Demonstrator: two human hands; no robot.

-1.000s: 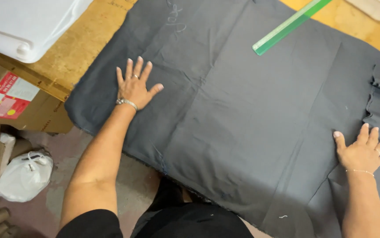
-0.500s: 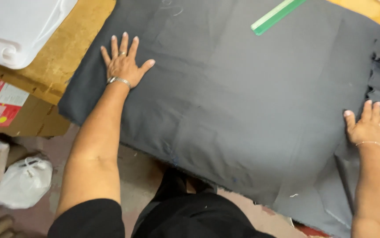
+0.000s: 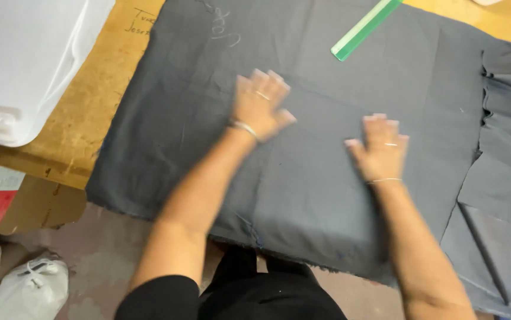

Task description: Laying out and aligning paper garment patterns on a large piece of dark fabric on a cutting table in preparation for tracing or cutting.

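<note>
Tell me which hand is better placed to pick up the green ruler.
Probably the left hand. It lies flat on the dark fabric higher up, nearer the green ruler. The right hand lies lower, farther from it.

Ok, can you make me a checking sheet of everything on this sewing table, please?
Surface: yellow-brown wooden table, scuffed, with writing on it.
Job's things: dark grey cloth spread flat, chalk marks near its top edge.
Clutter: green plastic ruler on the cloth; white plastic tub on the table.
Grippers: left hand and right hand flat on the cloth, blurred.
Cables: nothing seen.
Surroundings: cardboard box, white bag on the floor.
</note>
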